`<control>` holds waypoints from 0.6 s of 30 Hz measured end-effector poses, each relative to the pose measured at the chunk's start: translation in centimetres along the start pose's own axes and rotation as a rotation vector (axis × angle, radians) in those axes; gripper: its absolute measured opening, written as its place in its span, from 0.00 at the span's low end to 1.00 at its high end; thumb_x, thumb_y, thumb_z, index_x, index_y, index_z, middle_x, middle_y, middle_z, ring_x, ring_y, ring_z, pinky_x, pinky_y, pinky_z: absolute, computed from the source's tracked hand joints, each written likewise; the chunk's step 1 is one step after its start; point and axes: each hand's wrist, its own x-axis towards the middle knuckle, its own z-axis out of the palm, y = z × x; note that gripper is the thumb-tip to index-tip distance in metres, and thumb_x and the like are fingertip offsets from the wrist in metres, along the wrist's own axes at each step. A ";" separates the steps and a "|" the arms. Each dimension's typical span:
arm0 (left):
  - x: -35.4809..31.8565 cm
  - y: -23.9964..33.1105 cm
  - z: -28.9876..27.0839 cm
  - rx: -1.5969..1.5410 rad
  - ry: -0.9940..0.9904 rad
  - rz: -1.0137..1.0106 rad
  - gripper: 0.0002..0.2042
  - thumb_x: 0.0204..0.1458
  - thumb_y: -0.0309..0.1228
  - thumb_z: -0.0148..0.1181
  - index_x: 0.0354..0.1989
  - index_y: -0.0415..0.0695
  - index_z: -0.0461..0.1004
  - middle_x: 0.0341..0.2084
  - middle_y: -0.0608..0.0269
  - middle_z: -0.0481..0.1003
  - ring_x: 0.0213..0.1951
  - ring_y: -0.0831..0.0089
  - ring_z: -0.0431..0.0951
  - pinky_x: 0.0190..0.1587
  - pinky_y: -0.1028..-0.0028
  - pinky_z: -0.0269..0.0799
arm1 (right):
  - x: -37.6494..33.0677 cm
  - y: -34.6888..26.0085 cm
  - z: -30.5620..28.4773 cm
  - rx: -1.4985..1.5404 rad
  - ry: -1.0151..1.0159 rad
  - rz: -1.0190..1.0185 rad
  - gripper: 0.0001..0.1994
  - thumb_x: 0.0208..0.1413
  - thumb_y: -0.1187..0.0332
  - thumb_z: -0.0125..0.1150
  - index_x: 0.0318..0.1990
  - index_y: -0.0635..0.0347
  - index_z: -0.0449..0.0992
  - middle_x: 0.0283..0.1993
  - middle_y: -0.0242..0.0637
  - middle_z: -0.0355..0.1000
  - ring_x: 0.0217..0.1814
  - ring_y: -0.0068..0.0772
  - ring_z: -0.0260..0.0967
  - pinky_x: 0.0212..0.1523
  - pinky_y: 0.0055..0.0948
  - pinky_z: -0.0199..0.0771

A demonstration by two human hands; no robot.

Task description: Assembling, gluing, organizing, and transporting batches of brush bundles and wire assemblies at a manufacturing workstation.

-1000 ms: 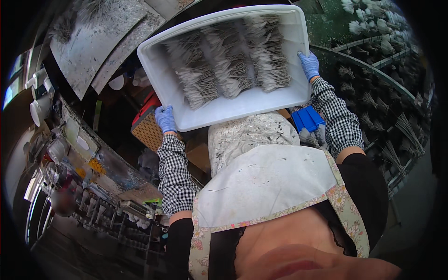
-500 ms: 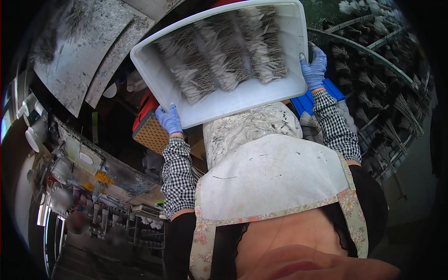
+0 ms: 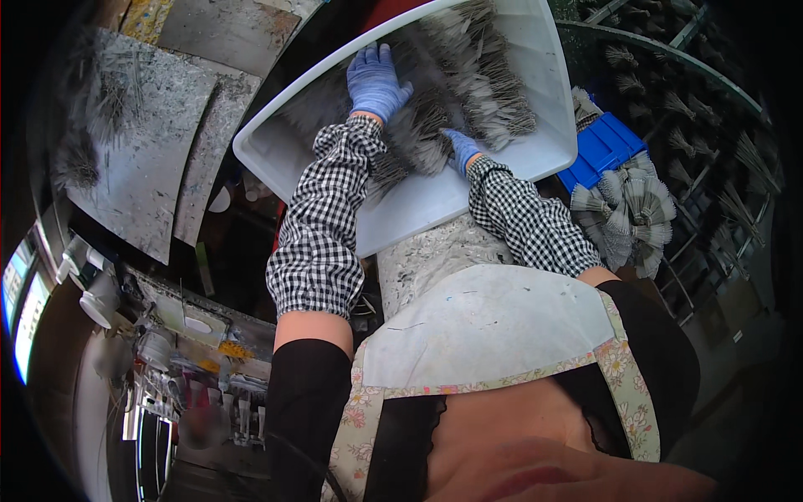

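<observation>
A white plastic tub (image 3: 418, 219) leans toward me. Rows of thin-stemmed bundles with pale, feathery tips (image 3: 489, 75) lie inside it. My left hand (image 3: 376, 84), in a blue knit glove, reaches over the left part of the tub. Its fingers are spread across the bundles there, hiding some of them. Lower and to the right, my right hand (image 3: 462, 151), gloved alike, is at the near end of the middle row (image 3: 425, 125). Its fingers point left against the stems and look stretched out, though partly hidden. Neither hand grips the tub's rim.
A blue plastic bin (image 3: 604, 151) is right of the tub, with fanned pale bundles (image 3: 627, 209) by it. Racks of similar bundles (image 3: 686, 142) stand at the far right. A stained grey worktop (image 3: 142, 142) lies left. A speckled covering (image 3: 435, 259) is beneath the tub.
Both hands have let go of the tub's sides and moved inside onto the bundles. The tub has shifted slightly right, and more of the fanned bundles at the right show.
</observation>
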 end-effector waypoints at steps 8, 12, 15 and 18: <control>3.9 -0.2 4.5 0.197 -0.208 -0.148 0.54 0.36 0.58 0.68 0.67 0.35 0.51 0.64 0.42 0.55 0.67 0.49 0.54 0.66 0.53 0.50 | -0.5 -0.9 7.6 0.495 0.166 0.325 0.29 0.49 0.59 0.69 0.58 0.60 0.69 0.55 0.43 0.72 0.54 0.43 0.70 0.56 0.43 0.71; 5.3 0.7 5.3 0.231 -0.256 -0.178 0.53 0.33 0.56 0.71 0.66 0.38 0.55 0.63 0.44 0.57 0.64 0.50 0.57 0.61 0.51 0.59 | -0.4 -3.7 7.4 0.441 0.283 0.236 0.28 0.43 0.64 0.74 0.53 0.62 0.73 0.49 0.43 0.75 0.46 0.41 0.73 0.49 0.40 0.75; 4.6 0.9 4.9 0.261 -0.373 -0.114 0.52 0.32 0.53 0.73 0.67 0.44 0.56 0.66 0.48 0.56 0.67 0.51 0.54 0.59 0.51 0.63 | -1.3 -4.8 7.1 0.290 -0.020 0.156 0.31 0.51 0.51 0.68 0.55 0.66 0.73 0.63 0.41 0.67 0.64 0.35 0.63 0.62 0.29 0.61; 4.4 0.2 3.7 0.333 -0.456 -0.079 0.52 0.31 0.51 0.74 0.67 0.43 0.55 0.65 0.49 0.59 0.65 0.54 0.60 0.59 0.54 0.65 | -2.9 -7.1 9.0 0.168 -0.018 0.100 0.31 0.43 0.62 0.75 0.55 0.63 0.72 0.52 0.41 0.74 0.52 0.39 0.71 0.55 0.35 0.71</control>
